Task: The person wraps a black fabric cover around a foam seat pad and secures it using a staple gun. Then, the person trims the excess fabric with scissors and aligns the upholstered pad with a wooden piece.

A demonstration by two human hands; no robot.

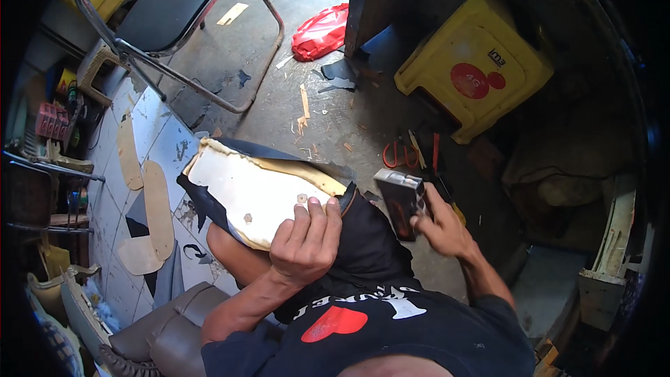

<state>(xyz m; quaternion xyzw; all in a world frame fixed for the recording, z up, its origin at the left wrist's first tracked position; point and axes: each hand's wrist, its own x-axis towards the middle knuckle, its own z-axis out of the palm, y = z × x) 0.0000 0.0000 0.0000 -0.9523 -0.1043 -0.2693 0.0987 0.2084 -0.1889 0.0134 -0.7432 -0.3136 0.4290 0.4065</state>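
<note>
My left hand (pixel 303 241) grips a white padded board (pixel 248 181) across my lap, fingers curled on its face beside a small hole. The board has yellow foam along its upper edge and loose dark covering material (pixel 200 195) around it. My right hand (pixel 443 227) holds a dark, silver-topped staple gun (pixel 396 199), to the right of the board and apart from it. Red-handled tools (pixel 405 157) lie on the floor beyond the staple gun.
A black folding chair (pixel 178 7) stands upper left, a red plastic bag (pixel 321 31) and yellow stool (pixel 474 63) beyond me. Pale cut pieces (pixel 157 209) lie on the tiles at left. A brown upholstered seat (pixel 160 328) is lower left. Scraps (pixel 304 101) litter the floor.
</note>
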